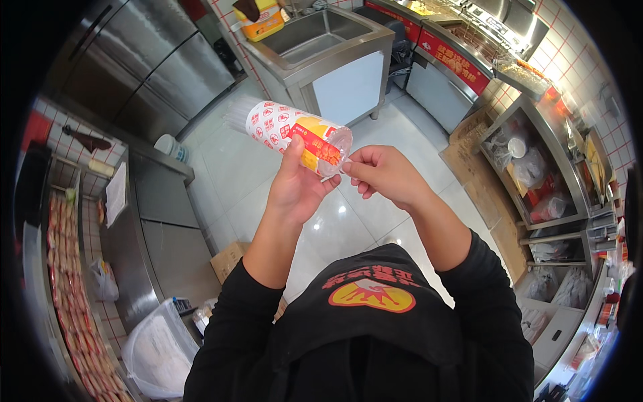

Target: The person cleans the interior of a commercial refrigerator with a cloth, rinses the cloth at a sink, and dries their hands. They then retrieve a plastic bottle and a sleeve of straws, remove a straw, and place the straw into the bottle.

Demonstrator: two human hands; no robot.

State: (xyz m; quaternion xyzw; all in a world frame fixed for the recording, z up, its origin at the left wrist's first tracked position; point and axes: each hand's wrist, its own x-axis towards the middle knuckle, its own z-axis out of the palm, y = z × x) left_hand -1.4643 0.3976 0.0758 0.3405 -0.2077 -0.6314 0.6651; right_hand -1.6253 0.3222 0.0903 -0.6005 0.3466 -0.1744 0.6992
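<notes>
A cylindrical pack (296,133), seemingly a stack of printed paper cups in a clear plastic sleeve, is held tilted in mid-air over the floor. It is white with red prints and a red and yellow panel. My left hand (297,188) grips it from below, thumb up along its side. At the round right end, my right hand (379,173) pinches a bit of the clear plastic between thumb and fingertips. Loose clear plastic (241,114) sticks out beyond the pack's far left end.
Ahead stands a stainless steel sink (321,37) with a yellow container (261,22) on its rim. A steel cabinet (535,166) holding bagged goods is on the right. To the left are a steel counter (168,241), a white bucket (171,148) and a cardboard box (228,259).
</notes>
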